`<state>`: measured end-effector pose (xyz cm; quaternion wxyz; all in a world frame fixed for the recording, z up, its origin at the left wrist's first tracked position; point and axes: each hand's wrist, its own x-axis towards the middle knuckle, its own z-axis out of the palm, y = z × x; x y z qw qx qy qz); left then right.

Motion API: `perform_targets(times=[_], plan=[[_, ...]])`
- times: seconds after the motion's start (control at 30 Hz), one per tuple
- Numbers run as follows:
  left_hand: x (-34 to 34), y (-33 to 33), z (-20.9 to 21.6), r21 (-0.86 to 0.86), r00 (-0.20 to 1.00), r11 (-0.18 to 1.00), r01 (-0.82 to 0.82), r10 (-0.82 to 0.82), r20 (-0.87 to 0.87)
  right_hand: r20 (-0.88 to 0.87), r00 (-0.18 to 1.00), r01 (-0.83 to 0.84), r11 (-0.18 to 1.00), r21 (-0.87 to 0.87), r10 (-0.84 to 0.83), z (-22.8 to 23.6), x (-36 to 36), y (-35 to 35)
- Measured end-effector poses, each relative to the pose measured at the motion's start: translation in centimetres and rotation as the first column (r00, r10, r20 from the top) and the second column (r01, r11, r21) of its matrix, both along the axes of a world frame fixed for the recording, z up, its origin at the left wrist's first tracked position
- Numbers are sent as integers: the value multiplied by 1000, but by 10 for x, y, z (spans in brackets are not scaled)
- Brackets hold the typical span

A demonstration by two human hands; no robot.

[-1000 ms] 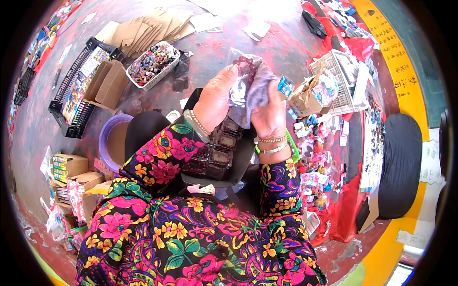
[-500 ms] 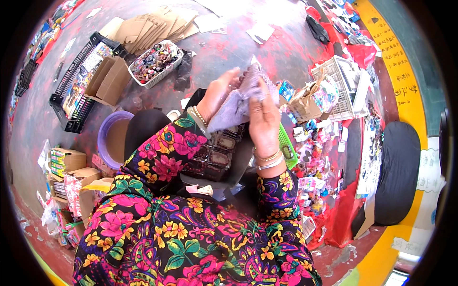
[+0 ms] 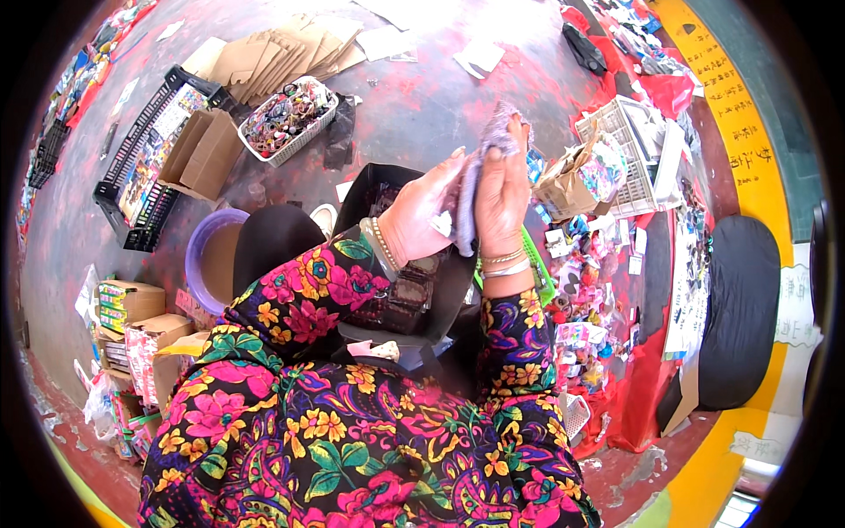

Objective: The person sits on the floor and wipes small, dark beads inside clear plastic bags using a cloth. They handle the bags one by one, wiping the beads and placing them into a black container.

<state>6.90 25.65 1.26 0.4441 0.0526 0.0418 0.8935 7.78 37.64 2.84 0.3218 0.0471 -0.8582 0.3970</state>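
Note:
My right hand (image 3: pixel 503 194) grips a fuzzy lilac-grey cloth (image 3: pixel 469 198), its fingers wrapped behind it. The cloth is folded into a narrow upright strip between both hands. My left hand (image 3: pixel 415 216) presses toward it from the other side; whatever lies between its fingers and the cloth is mostly hidden. A small white tag (image 3: pixel 442 223) shows by the left palm. Below my hands, a black open box (image 3: pixel 444 327) at my lap contains dark brown pieces in clear plastic packs (image 3: pixel 409 295). Patterned fabric (image 3: pixel 374 350) lies at its near edge.
To the left stand a purple tub (image 3: pixel 195 264), a cardboard box (image 3: pixel 204 158), a black crate (image 3: pixel 110 198) and a white basket of hair ties (image 3: pixel 283 157). At right are a green basket (image 3: pixel 539 268), a torn carton (image 3: pixel 563 189) and many small packaged goods.
The cloth went from spread wide across both hands to a narrow upright fold. My left hand has moved down and right, and my right hand slightly up, uncovering more of the black box.

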Motion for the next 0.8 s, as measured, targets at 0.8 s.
perform_targets(times=[0.8], plan=[[-15,-10,10,174,995,984,-49,64,-81,80,993,-1,704,-711,82,-33,-4,20]])
